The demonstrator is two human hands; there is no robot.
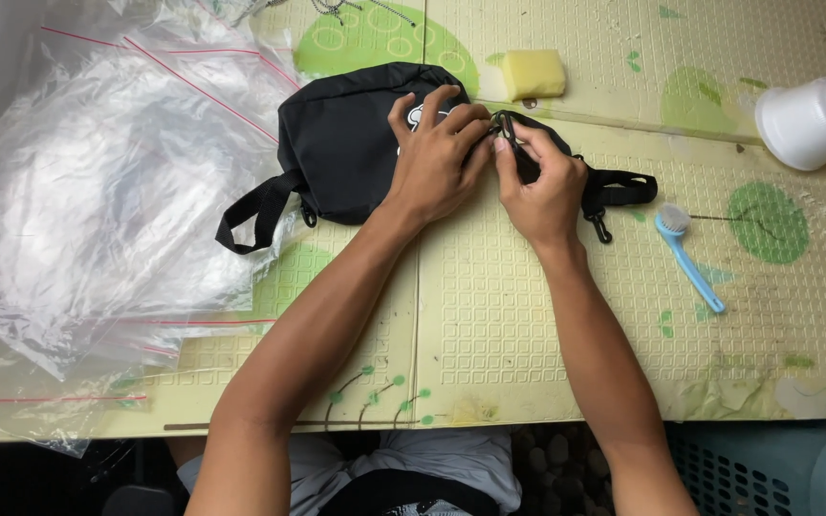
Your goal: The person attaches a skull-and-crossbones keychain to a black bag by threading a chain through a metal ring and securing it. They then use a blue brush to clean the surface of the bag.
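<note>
Head camera is looking straight down at a pale yellow foam mat (489, 315) patterned with green shapes. At the far left, a heap of clear plastic bags (97, 191) with red seal strips is lying crumpled over the mat's edge. Just right of it, a small black fabric pouch bag (346, 143) is resting flat on the mat, its webbing strap loop (246, 215) trailing toward the plastic.

The left hand (432, 158) is pressing down on the bag's right end, fingers curled over the cloth and pinching it near the seam. Touching it, the right hand (542, 186) is gripping narrowly on the black strap end (614, 186), thumb and fingertips closing around a small fitting where strap and bag meet; the fitting itself is too hidden to identify.

The bag is looking soft, light and floppy, likely to sag if lifted by one corner, so the stiffer webbing or the seam edge would probably give the surest hold.

Beyond the hands, a yellow sponge (532, 74) is sitting near the top. Farther right, a blue-handled brush (688, 256) is lying well apart from the strap, and a white plastic cup (812, 119) is lying tipped at the right edge.
</note>
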